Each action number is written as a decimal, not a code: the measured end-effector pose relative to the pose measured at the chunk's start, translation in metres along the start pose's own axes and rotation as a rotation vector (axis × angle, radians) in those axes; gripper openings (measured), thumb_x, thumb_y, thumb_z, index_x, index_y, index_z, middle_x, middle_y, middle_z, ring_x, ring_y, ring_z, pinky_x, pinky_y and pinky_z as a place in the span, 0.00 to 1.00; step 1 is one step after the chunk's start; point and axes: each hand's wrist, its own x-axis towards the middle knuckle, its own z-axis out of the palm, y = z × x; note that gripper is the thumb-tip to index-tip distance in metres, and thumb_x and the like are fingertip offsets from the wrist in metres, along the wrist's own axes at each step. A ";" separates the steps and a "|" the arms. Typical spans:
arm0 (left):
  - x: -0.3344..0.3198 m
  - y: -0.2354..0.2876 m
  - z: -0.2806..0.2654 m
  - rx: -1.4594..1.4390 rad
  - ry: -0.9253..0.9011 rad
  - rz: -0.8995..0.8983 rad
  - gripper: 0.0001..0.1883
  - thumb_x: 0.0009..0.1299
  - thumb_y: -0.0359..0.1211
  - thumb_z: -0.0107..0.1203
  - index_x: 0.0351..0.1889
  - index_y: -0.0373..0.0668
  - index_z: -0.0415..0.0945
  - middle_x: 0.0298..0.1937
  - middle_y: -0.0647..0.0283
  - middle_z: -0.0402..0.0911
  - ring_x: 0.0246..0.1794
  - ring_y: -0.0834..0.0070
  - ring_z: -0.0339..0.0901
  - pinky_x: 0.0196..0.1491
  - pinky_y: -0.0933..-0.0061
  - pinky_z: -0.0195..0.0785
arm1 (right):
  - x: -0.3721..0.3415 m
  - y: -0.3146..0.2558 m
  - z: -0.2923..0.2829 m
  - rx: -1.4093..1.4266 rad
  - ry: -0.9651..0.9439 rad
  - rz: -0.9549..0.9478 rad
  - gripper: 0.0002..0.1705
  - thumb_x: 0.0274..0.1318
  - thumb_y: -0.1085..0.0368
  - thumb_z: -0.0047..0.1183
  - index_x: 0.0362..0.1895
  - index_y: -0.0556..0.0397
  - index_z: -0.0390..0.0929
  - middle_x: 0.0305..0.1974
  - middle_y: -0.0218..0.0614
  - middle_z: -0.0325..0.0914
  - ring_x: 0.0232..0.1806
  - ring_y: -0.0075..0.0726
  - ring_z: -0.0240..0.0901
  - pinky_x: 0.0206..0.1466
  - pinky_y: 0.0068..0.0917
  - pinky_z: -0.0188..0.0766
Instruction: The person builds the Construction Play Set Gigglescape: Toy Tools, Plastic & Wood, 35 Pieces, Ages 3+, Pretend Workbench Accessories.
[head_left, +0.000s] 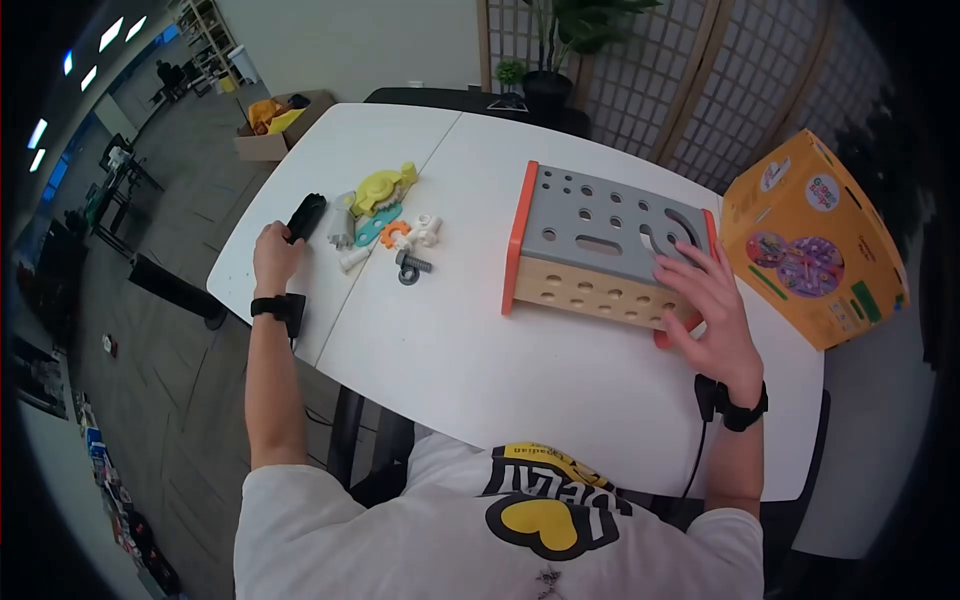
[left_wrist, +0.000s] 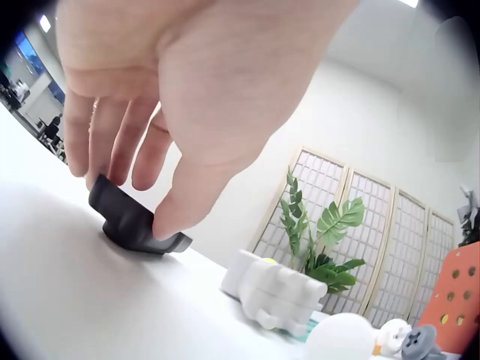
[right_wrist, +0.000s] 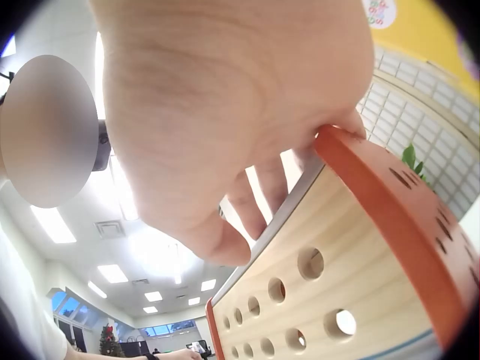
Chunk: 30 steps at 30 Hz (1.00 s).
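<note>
At the left end of the white table (head_left: 440, 370), my left hand (head_left: 275, 258) pinches a small black plastic piece (head_left: 306, 215). The left wrist view shows the thumb on one end of this piece (left_wrist: 131, 221) and fingertips at the other, low over the tabletop. My right hand (head_left: 718, 320) rests on the right end of a toy workbench (head_left: 570, 225) with a grey holed top, wooden sides and orange-red end panels. Its fingers lie loosely spread over the grey top. In the right wrist view the thumb (right_wrist: 225, 244) is at the top's long edge, above the holed wooden side (right_wrist: 322, 240).
Between the hands lie a yellow toy piece (head_left: 385, 188), a teal strip (head_left: 378, 226), an orange nut (head_left: 393, 236), a grey bolt (head_left: 415, 263) and white pieces (head_left: 428, 230). A large yellow box (head_left: 810, 240) stands at the right edge. An open cardboard box (head_left: 262, 148) is beyond the far left edge.
</note>
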 end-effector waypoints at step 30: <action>-0.019 0.177 -0.010 -0.229 -0.499 0.321 0.13 0.55 0.35 0.71 0.30 0.35 0.81 0.26 0.54 0.83 0.28 0.60 0.80 0.35 0.64 0.73 | -0.013 0.006 0.002 0.132 0.188 0.227 0.34 0.50 0.65 0.65 0.64 0.56 0.76 0.72 0.48 0.68 0.77 0.59 0.60 0.78 0.52 0.57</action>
